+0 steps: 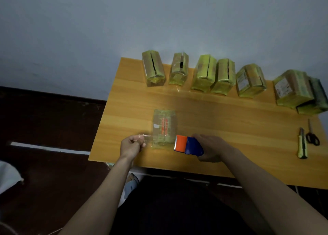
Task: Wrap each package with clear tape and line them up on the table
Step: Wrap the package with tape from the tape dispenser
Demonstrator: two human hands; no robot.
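A flat package (164,124) with red print lies on the wooden table (230,128) near its front left. My left hand (132,146) pinches the free end of a clear tape strip (150,140) stretched across the package's near end. My right hand (211,148) grips a blue and orange tape dispenser (188,145) just right of the package. Several yellowish taped packages (204,74) stand in a row along the table's far edge.
A yellow-green utility knife (302,143) and dark-handled scissors (311,133) lie near the table's right edge. A pale wall (124,22) rises behind the table. Dark floor (44,119) lies to the left, with a white cloth (8,175) at the left frame edge.
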